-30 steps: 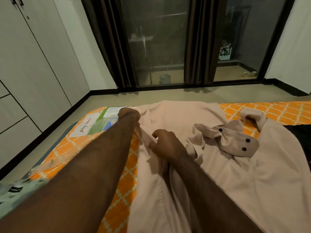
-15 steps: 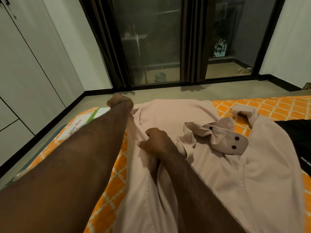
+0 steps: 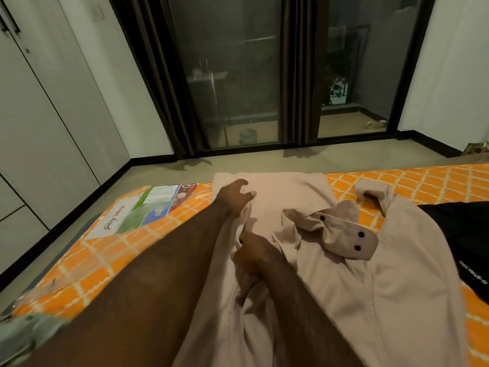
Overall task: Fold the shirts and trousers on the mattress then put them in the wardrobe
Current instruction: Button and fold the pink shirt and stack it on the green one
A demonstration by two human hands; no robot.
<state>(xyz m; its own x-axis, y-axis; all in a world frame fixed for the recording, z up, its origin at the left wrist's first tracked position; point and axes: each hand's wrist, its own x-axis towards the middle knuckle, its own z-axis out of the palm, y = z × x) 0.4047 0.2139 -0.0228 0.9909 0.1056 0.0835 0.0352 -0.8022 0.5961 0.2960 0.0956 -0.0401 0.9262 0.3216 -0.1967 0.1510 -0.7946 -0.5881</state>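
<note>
Beige shirt (image 3: 304,274) lies spread on the orange patterned mattress (image 3: 87,263), filling the view from centre to 5 o'clock. Long axis runs roughly 6 to 12 o'clock, near edge to far edge. One sleeve is folded across the middle; its cuff (image 3: 346,239), with two black buttons, points to about 4 o'clock.

Left hand (image 3: 234,197), about 11 o'clock of centre: fingers spread and only slightly bent, gripping nothing, heel on the shirt's far left part. Can't tell whether the fingertips touch the cloth.

Right hand (image 3: 251,256), at centre: fingers curled, clutching a bunched fold along the shirt's left side.

Black garment (image 3: 460,234) on the mattress at 3 o'clock, touching the shirt's right edge. Wardrobe (image 3: 39,128) at 9 o'clock.
</note>
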